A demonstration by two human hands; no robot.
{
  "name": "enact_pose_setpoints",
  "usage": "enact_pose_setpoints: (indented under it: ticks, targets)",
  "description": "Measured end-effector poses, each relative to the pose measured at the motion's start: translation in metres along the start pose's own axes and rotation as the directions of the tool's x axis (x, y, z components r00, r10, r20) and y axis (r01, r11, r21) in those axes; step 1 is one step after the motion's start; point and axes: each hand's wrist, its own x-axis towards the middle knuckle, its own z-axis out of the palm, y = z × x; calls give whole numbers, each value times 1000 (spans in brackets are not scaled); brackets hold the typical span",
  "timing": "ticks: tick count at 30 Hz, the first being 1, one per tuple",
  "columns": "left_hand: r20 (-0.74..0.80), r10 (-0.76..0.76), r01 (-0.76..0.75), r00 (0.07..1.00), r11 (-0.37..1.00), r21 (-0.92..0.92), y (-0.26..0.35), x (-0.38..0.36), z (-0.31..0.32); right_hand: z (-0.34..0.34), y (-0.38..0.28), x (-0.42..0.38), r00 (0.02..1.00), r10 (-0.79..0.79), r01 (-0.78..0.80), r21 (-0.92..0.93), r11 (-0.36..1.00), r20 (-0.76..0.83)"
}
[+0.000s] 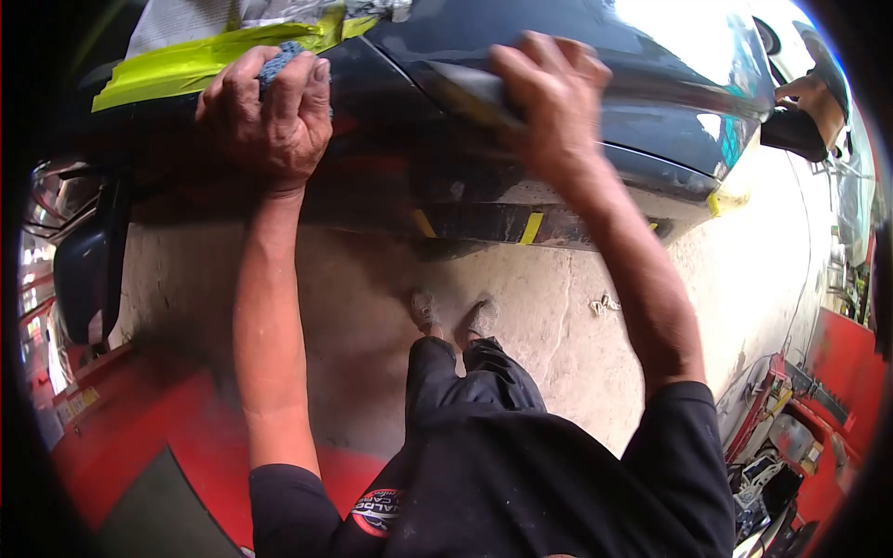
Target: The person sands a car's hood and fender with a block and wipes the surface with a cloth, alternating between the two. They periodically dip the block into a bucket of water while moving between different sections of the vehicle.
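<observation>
Along the top of the head view runs a dark blue-grey car body panel [651,93] with a glossy surface. My left hand [270,116] is closed around a crumpled blue cloth [279,63] and rests on the panel's left part, just below the yellow masking tape [172,67]. Farther right, my right hand [555,107] is bent over the panel and smeared by motion. Its fingers are around a flat grey pad [474,90], whose exact kind I cannot make out. The pad lies against the panel, right of a seam.
Masking paper [186,23] is taped at the upper left. Short yellow tape strips [531,228] sit on the lower sill. A car mirror [88,260] juts out at left. Tools and parts [781,456] are piled at right, and another person's hand [809,98] shows at upper right.
</observation>
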Motion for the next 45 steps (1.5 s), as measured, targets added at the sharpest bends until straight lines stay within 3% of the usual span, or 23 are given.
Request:
enact_pose_setpoints:
  ticks: [2, 3, 4, 5, 10, 12, 14, 16, 22, 23, 26, 28, 31, 34, 36, 39, 41, 45]
  targets:
    - [34, -1, 1, 999, 1000, 26, 3, 2, -5, -13, 64, -29, 999, -4, 1, -72, 997, -46]
    - [-4, -14, 14, 1000, 999, 36, 4, 1, -1, -29, 98, -35, 999, 1, 0, -23, 1000, 34]
    - [-29, -23, 24, 999, 1000, 17, 4, 1, 2, -38, 109, -40, 999, 34, -35, -16, 999, -28]
    - [-34, -20, 21, 999, 999, 25, 5, 0, 3, -30, 126, -43, 994, 108, -108, -18, 994, 5]
    - [-36, -12, 12, 999, 1000, 21, 5, -1, 4, -7, 26, -4, 994, -87, 90, -45, 995, 60]
    - [-34, -7, 7, 999, 1000, 9, 4, 2, 2, 7, 9, 2, 988, -154, 155, 69, 985, -16]
    - [18, -6, 5, 1000, 998, 60, 6, 2, -4, -9, 20, -2, 990, -136, 136, 16, 991, 36]
    - [24, -6, 4, 1000, 997, 78, 6, 3, -5, -11, 45, -15, 997, -24, 22, 39, 999, 76]
    - [1, -6, 6, 1000, 1000, 3, 14, 14, -7, -9, 9, 8, 983, -143, 147, -27, 989, 117]
    - [100, -31, 27, 995, 999, 39, 19, 14, -15, -11, 9, 9, 980, -156, 162, -41, 986, 125]
    - [-46, -17, 16, 999, 1000, -23, 11, 5, 0, -19, 34, -1, 979, -176, 181, -47, 982, 104]
    - [43, -67, 68, 997, 997, -27, 16, 11, -10, -9, 33, 3, 974, -203, 207, -25, 978, 99]
    - [21, -64, 64, 998, 998, -27, 16, 13, -11, -4, -2, 21, 947, -296, 302, -31, 953, 122]
    - [36, -28, 27, 999, 999, 25, 19, 15, -17, -10, 7, 15, 954, -278, 284, -39, 958, 115]
    - [-96, -33, 29, 995, 999, -43, 11, 8, 1, -14, 22, 10, 965, -236, 238, -6, 971, 111]
    - [-116, -44, 38, 992, 998, -52, 8, -2, 9, 5, 9, 11, 975, -214, 214, 6, 977, 53]
    - [25, -112, 114, 993, 992, -52, 17, 6, -7, 14, -6, 13, 986, -167, 167, 10, 986, -6]
    - [-55, -81, 78, 995, 996, -54, 12, 6, -2, 16, -3, -5, 997, -67, 67, 11, 998, -25]
